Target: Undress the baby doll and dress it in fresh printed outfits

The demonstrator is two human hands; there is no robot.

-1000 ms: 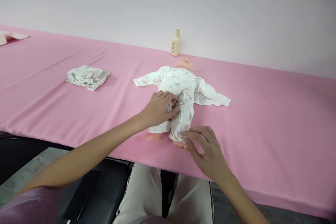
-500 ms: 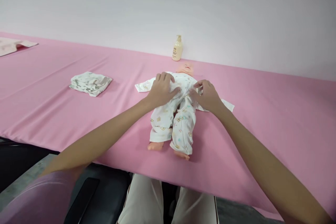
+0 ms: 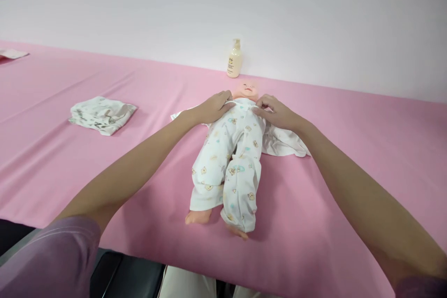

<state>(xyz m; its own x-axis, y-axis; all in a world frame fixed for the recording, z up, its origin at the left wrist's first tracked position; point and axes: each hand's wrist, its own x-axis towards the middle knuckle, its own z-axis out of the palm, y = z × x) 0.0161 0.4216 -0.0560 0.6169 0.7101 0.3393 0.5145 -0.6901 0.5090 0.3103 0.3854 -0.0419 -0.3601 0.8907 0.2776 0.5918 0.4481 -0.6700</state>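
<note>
A baby doll (image 3: 248, 88) lies on its back, head toward the wall and bare feet toward me. White patterned pants (image 3: 216, 153) cover its legs and reach up to the chest. My left hand (image 3: 217, 106) pinches the waistband's left corner, and my right hand (image 3: 272, 111) grips the right corner near the doll's neck. Most of the white top is hidden under the pants; one sleeve (image 3: 284, 140) spreads out at the right, and a bit of the other shows behind my left wrist.
A cream pump bottle (image 3: 234, 61) stands by the wall behind the doll's head. Folded white patterned cloth (image 3: 103, 114) lies to the left on the pink-covered table (image 3: 153, 98). Another pale cloth (image 3: 12, 54) sits at the far left edge.
Both hands have moved up toward the doll's neck, drawing the pants' waistband higher over the chest. The pants are now stretched smoother. The view has shifted slightly.
</note>
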